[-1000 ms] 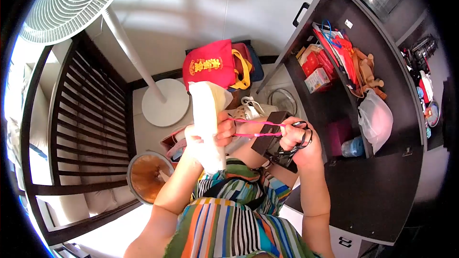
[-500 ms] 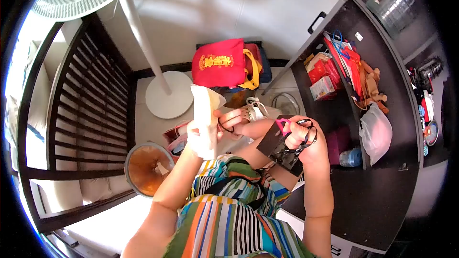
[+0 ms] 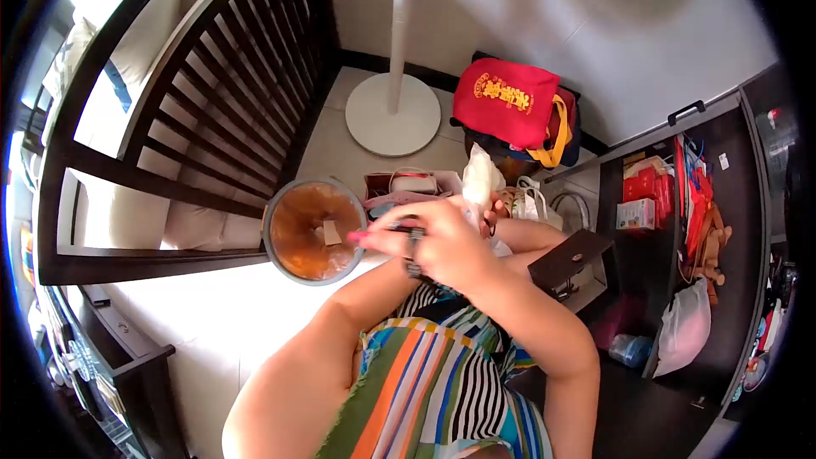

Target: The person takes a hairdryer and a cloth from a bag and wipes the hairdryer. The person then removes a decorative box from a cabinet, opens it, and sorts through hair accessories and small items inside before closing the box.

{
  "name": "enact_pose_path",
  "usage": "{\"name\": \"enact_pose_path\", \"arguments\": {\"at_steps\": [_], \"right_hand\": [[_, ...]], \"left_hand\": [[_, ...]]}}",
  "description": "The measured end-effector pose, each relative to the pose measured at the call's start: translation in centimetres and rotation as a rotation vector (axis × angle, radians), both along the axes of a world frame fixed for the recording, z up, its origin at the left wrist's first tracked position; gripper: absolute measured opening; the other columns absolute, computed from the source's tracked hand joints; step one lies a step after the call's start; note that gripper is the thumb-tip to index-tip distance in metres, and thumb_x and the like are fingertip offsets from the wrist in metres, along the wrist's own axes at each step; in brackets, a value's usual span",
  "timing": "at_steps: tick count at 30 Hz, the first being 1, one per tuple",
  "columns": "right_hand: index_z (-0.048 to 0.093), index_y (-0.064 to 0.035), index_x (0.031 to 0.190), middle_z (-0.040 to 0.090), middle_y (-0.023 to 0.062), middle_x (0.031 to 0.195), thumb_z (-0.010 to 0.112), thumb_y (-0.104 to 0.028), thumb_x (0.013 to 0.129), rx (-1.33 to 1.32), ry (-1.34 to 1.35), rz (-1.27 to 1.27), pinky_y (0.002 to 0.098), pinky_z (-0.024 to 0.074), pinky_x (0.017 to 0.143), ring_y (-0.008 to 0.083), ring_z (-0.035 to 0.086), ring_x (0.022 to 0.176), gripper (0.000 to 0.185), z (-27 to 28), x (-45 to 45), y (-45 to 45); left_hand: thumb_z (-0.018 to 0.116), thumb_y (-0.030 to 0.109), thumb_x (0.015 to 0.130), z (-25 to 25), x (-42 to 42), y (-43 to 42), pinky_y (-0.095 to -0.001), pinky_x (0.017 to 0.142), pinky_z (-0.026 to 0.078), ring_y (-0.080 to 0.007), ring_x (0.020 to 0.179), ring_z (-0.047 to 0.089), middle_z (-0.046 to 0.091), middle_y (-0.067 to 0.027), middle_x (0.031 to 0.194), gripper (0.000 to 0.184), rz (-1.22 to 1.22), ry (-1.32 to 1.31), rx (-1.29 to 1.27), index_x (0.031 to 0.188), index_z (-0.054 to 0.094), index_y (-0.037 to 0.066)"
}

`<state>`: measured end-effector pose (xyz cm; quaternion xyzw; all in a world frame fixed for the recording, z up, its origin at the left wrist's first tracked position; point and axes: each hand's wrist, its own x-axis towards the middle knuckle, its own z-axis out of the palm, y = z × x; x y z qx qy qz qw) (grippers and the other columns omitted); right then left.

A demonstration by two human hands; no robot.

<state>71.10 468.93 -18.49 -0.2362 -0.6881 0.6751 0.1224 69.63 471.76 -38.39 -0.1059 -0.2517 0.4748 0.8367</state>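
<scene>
My right hand (image 3: 455, 242) is closed, reaching across my body to the left. Black looped cords (image 3: 414, 251) hang at its fingers, and a small pink piece (image 3: 359, 236) shows at the fingertips, close to the rim of a round bin (image 3: 362, 219). Behind it, my left hand (image 3: 491, 214) is wrapped round a soft cream-white bundle (image 3: 481, 177) held upright; most of that hand is hidden. A pale scrap (image 3: 331, 233) lies inside the bin's orange-brown lining. Right of my hands, a dark brown flat panel (image 3: 571, 257) stands tilted by my legs.
A white fan stand (image 3: 393, 119) rises behind the bin, with dark slatted railing (image 3: 195, 191) to the left. A red bag (image 3: 507, 102) rests by the wall. An open dark cabinet (image 3: 650, 280) on the right holds red packets, a wooden figure (image 3: 712, 251) and a white plastic bag (image 3: 684, 327).
My right hand has swung left across my body with the black cords and pink piece, from beside the cabinet to near the bin. The view has turned left; my left hand keeps the bundle.
</scene>
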Motion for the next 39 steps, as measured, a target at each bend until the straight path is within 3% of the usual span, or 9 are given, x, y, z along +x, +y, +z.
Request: {"name": "enact_pose_path", "arguments": {"at_steps": [3,12,22,29,30,34,35,37,39], "right_hand": [[0.063,0.0011,0.078,0.060,0.0020,0.071,0.061,-0.014,0.076,-0.530,-0.003,-0.016,0.0191,0.0330,0.051,0.0035,0.044,0.056,0.016,-2.0,-2.8,-0.7],[0.057,0.0044,0.080,0.042,-0.0040,0.055,0.055,-0.017,0.081,-0.821,0.021,0.002,0.0170,0.0239,0.039,0.0021,0.035,0.044,0.021,-0.7,-0.1,2.8],[0.057,0.0089,0.080,0.043,-0.0017,0.051,0.062,-0.009,0.073,-0.577,-0.043,-0.133,0.0172,0.0280,0.040,0.0030,0.035,0.042,0.020,1.0,-1.8,1.4],[0.060,0.0056,0.084,0.062,0.0098,0.077,0.062,-0.006,0.071,-0.405,-0.071,-0.029,0.0167,0.0313,0.041,0.0025,0.042,0.047,0.018,0.3,-3.6,0.7],[0.062,0.0029,0.088,0.060,0.0008,0.074,0.062,-0.012,0.075,-0.367,-0.079,0.070,0.0145,0.0357,0.055,0.0014,0.048,0.062,0.020,0.3,-4.1,0.6],[0.060,0.0003,0.095,0.063,0.0120,0.082,0.057,-0.012,0.078,0.213,-0.129,0.063,0.0241,0.0429,0.063,0.0124,0.057,0.068,0.021,-0.5,-6.2,-0.4],[0.059,0.0016,0.094,0.062,0.0167,0.085,0.055,-0.010,0.079,0.225,-0.010,0.007,0.0284,0.0438,0.068,0.0184,0.059,0.074,0.020,-0.2,-5.4,-0.1],[0.059,0.0017,0.087,0.059,0.0083,0.080,0.057,-0.011,0.078,0.094,0.085,-0.021,0.0250,0.0428,0.070,0.0117,0.055,0.076,0.016,2.0,-1.0,1.4],[0.058,0.0016,0.079,0.057,0.0093,0.079,0.058,-0.017,0.075,0.039,0.024,-0.022,0.0249,0.0424,0.067,0.0130,0.053,0.071,0.019,4.5,5.3,2.2]], "left_hand": [[0.046,0.010,0.075,-0.7,-0.6,-0.1,-0.0283,0.070,0.047,-0.0186,0.086,0.046,0.042,-0.0129,0.105,0.038,0.039,0.090,-0.031,0.110,0.038,-0.003],[0.047,0.009,0.074,-0.6,-0.8,0.9,-0.0288,0.067,0.046,-0.0179,0.082,0.047,0.043,-0.0126,0.099,0.035,0.090,0.100,-0.018,0.107,0.039,-0.002],[0.048,0.008,0.073,-0.5,-0.9,1.1,-0.0298,0.064,0.046,-0.0174,0.076,0.048,0.044,-0.0121,0.093,0.033,0.163,0.110,-0.043,0.103,0.041,-0.001],[0.049,0.008,0.072,-0.7,-0.8,0.9,-0.0306,0.062,0.046,-0.0170,0.072,0.048,0.046,-0.0117,0.089,0.031,0.205,0.138,-0.084,0.101,0.042,0.000],[0.049,0.008,0.071,-0.8,-0.7,0.9,-0.0307,0.062,0.046,-0.0170,0.072,0.048,0.046,-0.0117,0.088,0.031,0.206,0.147,-0.097,0.100,0.042,0.000],[0.049,0.008,0.071,-0.1,0.5,-0.6,-0.0311,0.061,0.046,-0.0168,0.070,0.048,0.046,-0.0115,0.086,0.029,0.403,0.376,-0.380,0.099,0.043,0.001],[0.050,0.008,0.071,0.3,0.9,-1.2,-0.0312,0.060,0.046,-0.0167,0.069,0.049,0.047,-0.0114,0.085,0.029,0.544,0.485,-0.498,0.098,0.043,0.001],[0.050,0.007,0.070,2.1,0.5,-1.4,-0.0314,0.060,0.046,-0.0166,0.068,0.049,0.047,-0.0113,0.084,0.029,0.680,0.547,-0.570,0.098,0.043,0.001],[0.047,0.006,0.076,7.2,-1.5,-0.9,-0.0291,0.052,0.046,-0.0177,0.061,0.050,0.048,-0.0124,0.073,0.012,0.489,0.076,-0.181,0.087,0.047,0.001]]}}
